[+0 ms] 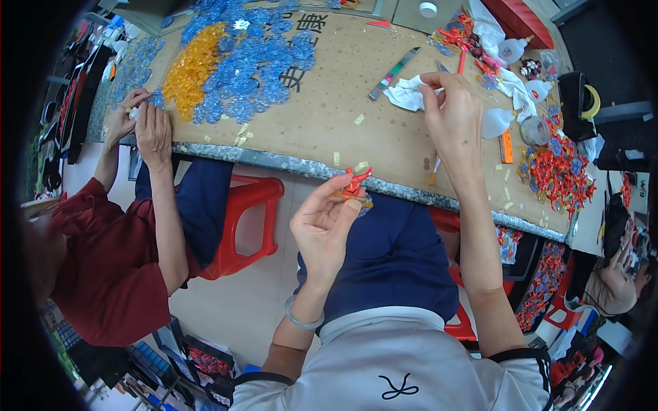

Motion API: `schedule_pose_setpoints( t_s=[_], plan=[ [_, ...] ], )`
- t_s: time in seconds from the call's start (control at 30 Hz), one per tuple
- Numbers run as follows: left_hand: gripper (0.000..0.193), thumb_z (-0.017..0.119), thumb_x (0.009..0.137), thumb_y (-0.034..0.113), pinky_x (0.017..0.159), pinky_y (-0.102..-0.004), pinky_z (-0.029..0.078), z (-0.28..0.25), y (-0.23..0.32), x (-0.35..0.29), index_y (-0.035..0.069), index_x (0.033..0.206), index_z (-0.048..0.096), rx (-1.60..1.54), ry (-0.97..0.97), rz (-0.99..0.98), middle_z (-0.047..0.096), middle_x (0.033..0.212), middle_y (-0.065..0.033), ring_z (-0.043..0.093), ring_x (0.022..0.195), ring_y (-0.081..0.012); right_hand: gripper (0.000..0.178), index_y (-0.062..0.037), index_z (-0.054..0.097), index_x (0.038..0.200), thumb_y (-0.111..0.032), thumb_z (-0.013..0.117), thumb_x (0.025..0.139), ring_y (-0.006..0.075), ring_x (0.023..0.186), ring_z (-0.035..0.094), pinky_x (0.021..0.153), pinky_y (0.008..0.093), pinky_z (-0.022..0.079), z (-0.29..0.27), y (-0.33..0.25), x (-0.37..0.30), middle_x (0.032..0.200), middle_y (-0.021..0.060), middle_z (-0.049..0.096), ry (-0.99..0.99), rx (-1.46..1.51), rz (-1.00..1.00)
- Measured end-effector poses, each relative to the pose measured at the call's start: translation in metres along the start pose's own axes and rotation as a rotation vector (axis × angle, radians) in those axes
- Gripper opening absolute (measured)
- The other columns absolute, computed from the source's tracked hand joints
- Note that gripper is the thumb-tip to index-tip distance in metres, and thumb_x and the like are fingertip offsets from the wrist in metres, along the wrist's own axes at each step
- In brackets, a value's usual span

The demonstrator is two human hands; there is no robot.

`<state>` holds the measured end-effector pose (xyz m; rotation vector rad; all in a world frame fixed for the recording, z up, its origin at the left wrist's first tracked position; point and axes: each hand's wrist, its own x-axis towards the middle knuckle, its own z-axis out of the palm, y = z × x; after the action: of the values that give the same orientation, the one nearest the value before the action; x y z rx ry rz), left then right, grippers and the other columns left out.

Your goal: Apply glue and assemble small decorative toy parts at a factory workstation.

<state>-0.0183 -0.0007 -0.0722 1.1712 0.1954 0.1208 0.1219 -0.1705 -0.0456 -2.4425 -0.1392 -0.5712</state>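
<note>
My left hand (325,222) is raised at the table's near edge, above my lap. Its thumb and fingertips pinch a small red plastic figure (356,182) with translucent yellow and blue parts at its lower end. Over the tabletop, my right hand (454,113) is closed with thumb and index finger bent toward each other. What they hold, if anything, cannot be made out. A crumpled white cloth (406,94) lies right beside those fingertips. Just left of the cloth is a long slim tool with a dark, pointed end (393,73).
Blue translucent pieces (257,65) and yellow ones (192,72) cover the table's far left. Red figures (558,175) are heaped at right, near white squeeze bottles (496,122), an orange-handled tool (506,146) and a tape roll (591,103). A co-worker's hands (152,130) work at left.
</note>
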Motion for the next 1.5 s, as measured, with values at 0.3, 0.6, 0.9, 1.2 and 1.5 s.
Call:
schedule_pose_setpoints(
  t_s=[0.3,0.6,0.9,1.2,1.5],
  plan=[
    [0.031,0.06,0.086,-0.007,0.082,-0.0274,0.054,-0.014,-0.011,-0.003,-0.009,0.116,0.056,-0.001,0.015,-0.004,0.065,0.101,-0.0154,0.065,0.092,-0.0175,0.029,0.0077,0.057,0.102,-0.008,0.065,0.08,0.04,0.071,0.063,0.063,0.045,0.048,-0.019,-0.006,-0.035,0.074,0.0247,0.062,-0.038,-0.258,0.251],
    [0.032,0.062,0.083,-0.01,0.08,-0.0255,0.055,0.006,-0.015,-0.006,-0.01,0.114,0.056,0.056,-0.068,-0.021,0.065,0.1,-0.0151,0.065,0.089,-0.0163,0.025,0.0072,0.057,0.106,0.0,0.058,0.082,0.0261,0.06,0.063,0.059,0.0365,0.049,-0.053,-0.013,-0.034,0.062,0.016,0.058,-0.249,-0.183,0.461],
    [0.034,0.06,0.083,-0.013,0.08,-0.0244,0.054,0.019,-0.011,-0.013,-0.01,0.116,0.056,0.102,-0.102,-0.102,0.064,0.103,-0.0155,0.065,0.09,-0.0155,0.016,0.0019,0.036,0.105,0.006,0.044,0.092,0.0225,0.077,0.065,0.067,0.0314,0.056,-0.058,-0.026,-0.114,0.096,0.0238,0.059,-0.116,0.964,0.022],
    [0.034,0.06,0.082,-0.013,0.083,-0.0248,0.053,0.028,-0.006,-0.018,-0.01,0.115,0.056,0.264,-0.134,-0.018,0.063,0.11,-0.015,0.063,0.096,-0.016,0.009,0.0042,0.047,0.092,0.01,0.049,0.085,0.0219,0.077,0.065,0.068,0.0305,0.055,-0.068,-0.017,-0.121,0.094,0.0237,0.061,-0.171,0.883,-0.098],
    [0.032,0.062,0.081,-0.013,0.082,-0.0252,0.053,0.029,-0.014,-0.018,-0.009,0.113,0.059,0.405,-0.146,0.077,0.063,0.107,-0.0141,0.064,0.094,-0.0163,0.007,0.0039,0.05,0.088,0.01,0.05,0.084,0.0228,0.074,0.066,0.066,0.0304,0.055,-0.074,-0.012,-0.121,0.092,0.023,0.062,-0.22,0.78,-0.11]
  ],
)
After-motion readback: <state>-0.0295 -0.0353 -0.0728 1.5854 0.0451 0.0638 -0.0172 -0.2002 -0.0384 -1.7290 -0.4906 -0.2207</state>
